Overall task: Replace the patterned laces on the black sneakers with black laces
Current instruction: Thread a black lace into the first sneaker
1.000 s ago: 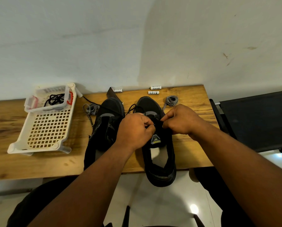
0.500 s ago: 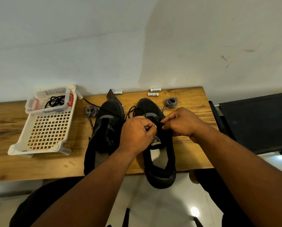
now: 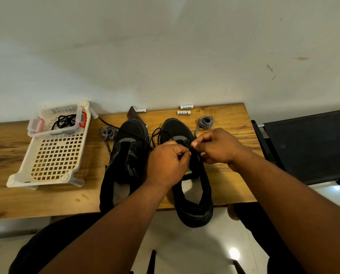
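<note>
Head view. Two black sneakers stand side by side on the wooden counter (image 3: 224,180), toes toward the far edge and heels overhanging the near edge. Over the throat of the right sneaker (image 3: 189,175) both hands meet: the left hand (image 3: 167,165) has its fingers curled, its grip pinching a black lace (image 3: 157,135) at the eyelets, and the right hand (image 3: 218,147) pinches the same lace between thumb and forefinger just across the tongue. Slack from this lace loops over the toe between the two shoes. The left sneaker (image 3: 125,161) lies untouched beside it, its tongue open. One coiled patterned lace (image 3: 108,132) rests near the far edge, just left of the left sneaker; a second patterned coil (image 3: 204,122) lies near the far right corner. Toward the left end of the counter sits a white lattice basket (image 3: 52,163), carrying a clear tub (image 3: 34,127) with another black lace bundle (image 3: 64,121). Small white batteries (image 3: 186,109) line the far edge.
</note>
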Demonstrator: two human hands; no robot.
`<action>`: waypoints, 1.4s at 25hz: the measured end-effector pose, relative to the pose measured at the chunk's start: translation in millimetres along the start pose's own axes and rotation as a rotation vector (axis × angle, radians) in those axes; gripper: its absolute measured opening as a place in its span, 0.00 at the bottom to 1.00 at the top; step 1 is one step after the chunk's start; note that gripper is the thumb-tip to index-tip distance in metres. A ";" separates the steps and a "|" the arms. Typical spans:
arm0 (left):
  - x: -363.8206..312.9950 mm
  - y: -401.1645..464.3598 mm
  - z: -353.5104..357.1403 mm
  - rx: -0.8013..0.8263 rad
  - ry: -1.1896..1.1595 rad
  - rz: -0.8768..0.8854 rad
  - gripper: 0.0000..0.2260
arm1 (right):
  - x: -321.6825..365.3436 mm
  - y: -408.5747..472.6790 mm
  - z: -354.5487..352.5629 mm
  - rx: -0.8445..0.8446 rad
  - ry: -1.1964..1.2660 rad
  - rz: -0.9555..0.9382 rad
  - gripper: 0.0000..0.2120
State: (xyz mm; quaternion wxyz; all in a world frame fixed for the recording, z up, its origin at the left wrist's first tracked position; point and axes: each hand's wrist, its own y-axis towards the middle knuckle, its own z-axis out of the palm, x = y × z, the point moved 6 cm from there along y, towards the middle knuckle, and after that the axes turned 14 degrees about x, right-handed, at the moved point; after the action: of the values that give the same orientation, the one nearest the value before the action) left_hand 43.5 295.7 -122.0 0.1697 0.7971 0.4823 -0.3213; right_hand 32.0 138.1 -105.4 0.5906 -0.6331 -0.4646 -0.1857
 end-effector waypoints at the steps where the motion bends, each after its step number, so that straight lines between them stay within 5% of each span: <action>1: -0.8 0.2 -1.2 0.014 0.008 -0.020 0.04 | 0.1 0.3 -0.8 -0.024 -0.043 -0.031 0.05; 3: -2.6 2.8 -12.0 0.014 0.017 -0.053 0.04 | -1.4 2.1 0.8 -0.050 -0.121 -0.050 0.07; 5: -0.5 8.9 -26.0 0.054 0.053 -0.081 0.20 | -7.2 6.8 1.3 -0.096 -0.033 -0.057 0.09; 8: 13.4 13.3 -33.6 0.339 0.061 -0.169 0.48 | -1.6 4.2 -7.2 -0.134 0.575 -0.210 0.11; 10: 22.1 11.6 -32.6 0.418 -0.030 -0.168 0.55 | 13.1 -1.2 -12.8 -0.011 0.916 -0.352 0.10; 12: 27.0 12.2 -33.5 0.409 -0.075 -0.160 0.57 | 22.3 -5.1 -18.9 -0.014 0.563 -0.358 0.09; 15: 27.9 13.7 -37.2 0.387 -0.075 -0.163 0.59 | 16.0 3.4 -3.9 0.035 -0.689 -0.067 0.08; 16: 29.1 14.1 -39.1 0.381 -0.087 -0.170 0.60 | 8.5 6.8 1.3 0.097 -0.780 -0.008 0.08; 18: 30.3 12.8 -42.1 0.375 -0.111 -0.183 0.61 | 13.1 4.4 1.0 0.106 -0.566 -0.113 0.10; 22: 31.7 10.0 -39.6 0.415 -0.148 -0.200 0.60 | 27.2 -6.8 -17.4 0.088 0.490 -0.349 0.13; 23: 32.4 9.1 -38.0 0.426 -0.172 -0.201 0.59 | 26.7 -6.6 -16.6 0.082 0.472 -0.329 0.12; 27: 32.5 7.1 -34.7 0.454 -0.201 -0.188 0.57 | 6.3 6.2 0.2 0.127 -0.639 -0.001 0.08; 29: 32.5 7.5 -35.0 0.453 -0.214 -0.189 0.58 | 11.4 5.2 -1.9 0.110 -0.497 -0.068 0.08; 33: 34.6 7.5 -35.2 0.447 -0.233 -0.195 0.58 | 30.5 -8.7 -21.3 0.090 0.509 -0.343 0.12; 35: 35.4 7.5 -34.5 0.446 -0.245 -0.192 0.58 | 31.6 -9.5 -14.9 0.097 0.411 -0.316 0.11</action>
State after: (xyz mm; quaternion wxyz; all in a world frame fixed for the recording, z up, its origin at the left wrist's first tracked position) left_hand 73.7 335.5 -120.9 0.0157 0.7206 0.4488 -0.5283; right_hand 44.8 134.9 -71.7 0.6658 -0.4727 -0.4364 -0.3779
